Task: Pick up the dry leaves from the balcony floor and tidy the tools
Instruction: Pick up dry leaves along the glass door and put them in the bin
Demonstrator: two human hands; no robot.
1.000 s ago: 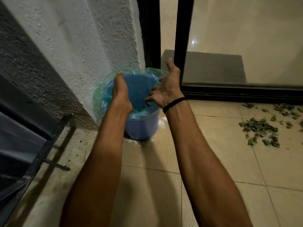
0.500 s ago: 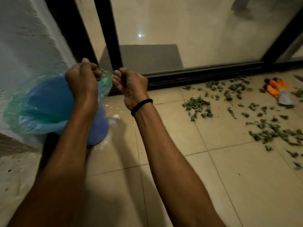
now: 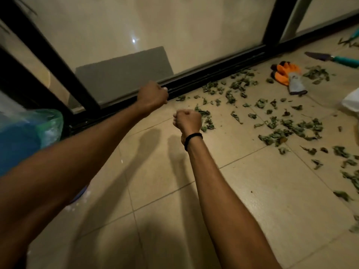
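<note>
Green-grey dry leaves lying crumpled, scattering toward 3 o'clock. Left hand, right hand curling into empty-looking fists, having moved off bin at 9 o'clock.

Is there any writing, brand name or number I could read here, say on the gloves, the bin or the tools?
None can be read in this view.
Gloves: any mark on the grey cuff is too blurred to tell.
Bin: no label shows.
Trowel: no lettering shows.

We hold both arms stretched forward, our left hand and right hand each curled into an empty fist, knuckles up.
</note>
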